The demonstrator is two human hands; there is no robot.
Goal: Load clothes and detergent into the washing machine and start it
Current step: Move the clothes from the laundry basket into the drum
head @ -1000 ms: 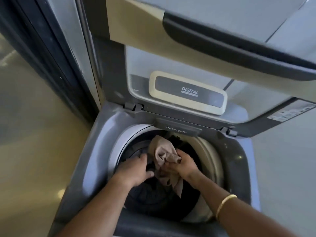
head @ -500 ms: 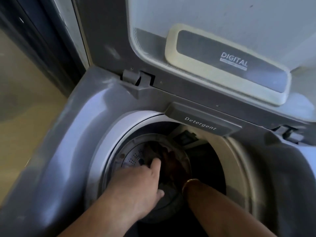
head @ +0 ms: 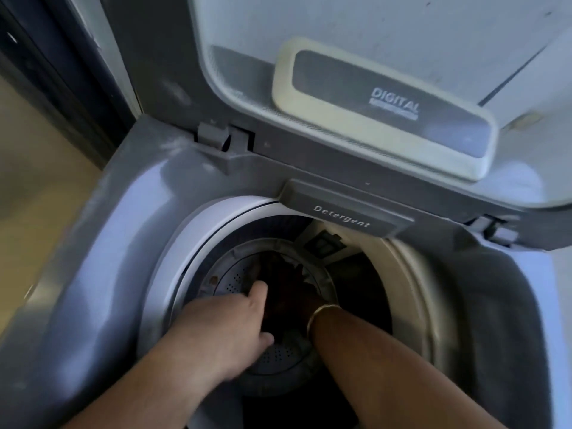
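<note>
I look down into a grey top-loading washing machine [head: 130, 230] with its lid [head: 387, 97] raised. My left hand [head: 229, 329] hovers inside the drum opening, index finger stretched toward the perforated drum bottom [head: 235, 278], holding nothing. My right hand [head: 297, 300], a gold bangle on its wrist, reaches deep into the shadowed drum onto a dim brownish cloth [head: 280, 263]. Its fingers are too dark to make out. A closed drawer marked Detergent [head: 343, 216] sits at the back rim.
The white drum ring [head: 198, 236] curves round the opening. A lid hinge [head: 216, 134] stands at the back left. Beige floor [head: 34, 187] and a dark door frame [head: 58, 75] lie to the left of the machine.
The beige cloth, held above the opening a second ago, has gone down into the drum with my right hand. My head has moved closer. In the last half second little has shifted.
</note>
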